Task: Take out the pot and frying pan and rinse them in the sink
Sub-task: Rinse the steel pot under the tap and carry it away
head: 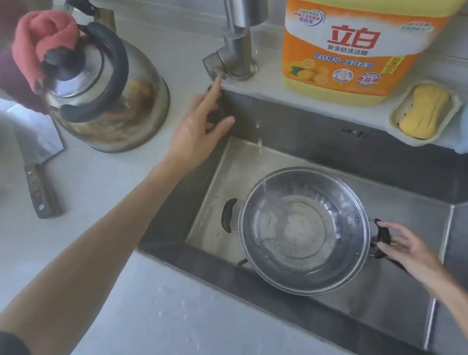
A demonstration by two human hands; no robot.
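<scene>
A steel pot (304, 230) with two black side handles is tilted inside the sink (327, 139). A thin stream of water falls from the faucet (237, 24) into it, and some water lies in its bottom. My right hand (400, 243) grips the pot's right handle. My left hand (201, 127) reaches to the faucet base, its index finger touching the small lever (218, 73), the other fingers relaxed. No frying pan is in view.
A stained steel kettle (106, 102) with a red cloth (46, 44) on its lid stands left of the sink. A cleaver (39, 164) lies on the counter. A big yellow detergent jug (356, 28) and a soap dish (423, 112) sit behind the sink.
</scene>
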